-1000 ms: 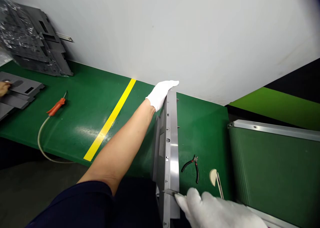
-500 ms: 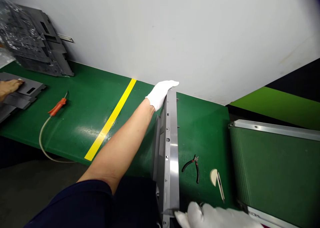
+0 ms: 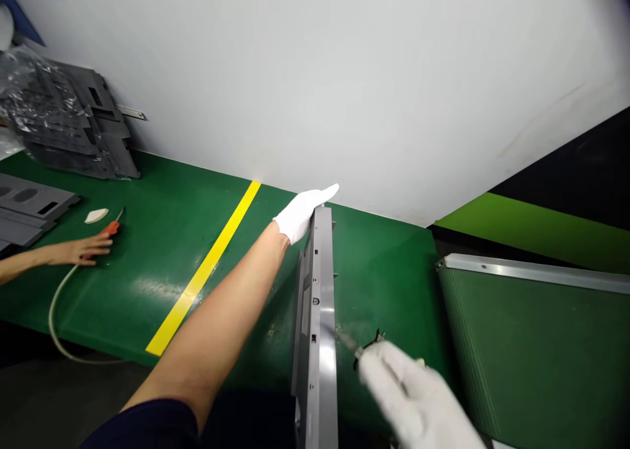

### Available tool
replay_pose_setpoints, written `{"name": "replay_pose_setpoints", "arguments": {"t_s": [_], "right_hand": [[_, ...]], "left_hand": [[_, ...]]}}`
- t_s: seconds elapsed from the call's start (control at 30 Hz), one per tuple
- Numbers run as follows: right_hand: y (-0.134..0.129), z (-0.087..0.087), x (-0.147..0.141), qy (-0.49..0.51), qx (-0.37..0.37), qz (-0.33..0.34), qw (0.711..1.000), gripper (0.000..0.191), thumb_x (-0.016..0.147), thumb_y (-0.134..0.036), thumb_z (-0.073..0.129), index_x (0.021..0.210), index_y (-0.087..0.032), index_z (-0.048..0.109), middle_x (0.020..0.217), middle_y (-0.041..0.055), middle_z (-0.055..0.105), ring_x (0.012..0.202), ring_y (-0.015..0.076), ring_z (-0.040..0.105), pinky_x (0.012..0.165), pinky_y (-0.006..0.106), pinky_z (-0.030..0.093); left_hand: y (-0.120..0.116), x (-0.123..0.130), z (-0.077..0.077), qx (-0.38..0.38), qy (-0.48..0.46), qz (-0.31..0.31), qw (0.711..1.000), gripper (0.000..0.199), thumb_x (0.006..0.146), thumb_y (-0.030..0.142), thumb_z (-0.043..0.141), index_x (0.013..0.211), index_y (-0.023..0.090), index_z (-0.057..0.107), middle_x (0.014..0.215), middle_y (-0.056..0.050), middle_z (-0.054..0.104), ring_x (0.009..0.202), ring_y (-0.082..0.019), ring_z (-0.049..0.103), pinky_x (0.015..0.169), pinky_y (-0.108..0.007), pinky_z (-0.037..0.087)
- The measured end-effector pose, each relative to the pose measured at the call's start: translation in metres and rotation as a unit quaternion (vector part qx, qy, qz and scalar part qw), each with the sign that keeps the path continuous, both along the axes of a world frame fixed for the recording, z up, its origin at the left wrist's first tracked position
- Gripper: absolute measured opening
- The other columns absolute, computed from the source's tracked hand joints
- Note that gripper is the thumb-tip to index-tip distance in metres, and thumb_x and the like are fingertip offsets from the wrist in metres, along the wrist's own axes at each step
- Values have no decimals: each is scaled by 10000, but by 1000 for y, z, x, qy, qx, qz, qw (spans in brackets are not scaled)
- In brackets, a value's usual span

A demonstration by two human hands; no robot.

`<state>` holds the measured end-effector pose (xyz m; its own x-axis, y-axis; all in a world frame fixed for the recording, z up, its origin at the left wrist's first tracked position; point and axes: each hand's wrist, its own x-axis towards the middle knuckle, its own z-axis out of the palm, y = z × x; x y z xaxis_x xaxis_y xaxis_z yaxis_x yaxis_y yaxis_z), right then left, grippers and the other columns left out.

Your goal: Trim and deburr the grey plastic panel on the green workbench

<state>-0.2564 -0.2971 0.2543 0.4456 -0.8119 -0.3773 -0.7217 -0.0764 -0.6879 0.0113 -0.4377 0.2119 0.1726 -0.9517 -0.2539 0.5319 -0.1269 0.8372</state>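
Observation:
A long grey panel point(image 3: 325, 318) stands on its edge on the green table. My left hand point(image 3: 305, 213), in a white glove, steadies its far end, fingers against the top corner and thumb side outstretched. To the right of the panel is my gloved right hand point(image 3: 413, 390), blurred by motion and closed round a thin tool point(image 3: 348, 341) whose tip points at the panel's edge; the tool looks like a blade. Pliers point(image 3: 378, 337) lie on the table, mostly hidden behind my right hand.
At the left, another person's hand point(image 3: 88, 249) reaches to an orange-handled tool point(image 3: 111, 228) with a hose. Beside it are a pale block point(image 3: 96, 216) and grey panels point(image 3: 39, 199). Plastic-wrapped panels point(image 3: 54, 121) lean on the wall. A conveyor point(image 3: 536, 344) stands right.
My right hand has moved up and away from the panel's near end with the tool. The other person's hand has left the grey panel for the orange tool. The view has shifted.

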Motion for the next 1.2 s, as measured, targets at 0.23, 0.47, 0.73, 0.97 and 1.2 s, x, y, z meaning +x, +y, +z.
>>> {"name": "replay_pose_setpoints", "arguments": {"t_s": [0.23,0.47,0.73,0.97,1.2], "right_hand": [[-138,15,45,44,-243,182,952,555,1054,-586,236,855,-234,617,722,-1,551,597,151,444,586,281,366],[-179,22,120,250,-302,209,896,666,1022,-690,165,919,-282,681,747,25,683,630,205,588,604,307,376],[-164,26,115,296,-416,245,824,667,1051,-636,180,924,-226,690,664,60,660,603,212,633,585,303,328],[-159,27,111,302,-446,258,802,665,1069,-593,176,870,-205,679,641,64,638,560,192,600,571,304,262],[-147,23,100,259,-449,257,816,750,1041,-675,136,778,-210,663,589,42,570,529,168,520,565,303,204]], "left_hand": [[-4,9,-6,30,14,30,999,393,860,345,702,605,203,439,593,32,426,505,-107,395,529,-281,372],[-6,9,-8,14,39,28,999,429,875,377,698,619,211,397,570,43,396,489,-103,379,527,-273,341],[-7,7,-13,19,38,38,998,390,843,371,714,645,211,419,597,42,420,498,-100,397,532,-279,334],[-5,5,-10,25,16,33,999,387,849,389,701,655,220,413,606,38,420,507,-111,389,539,-291,318],[-3,7,-6,42,-1,42,998,374,864,389,681,655,213,424,617,36,411,512,-106,375,538,-288,303]]}}
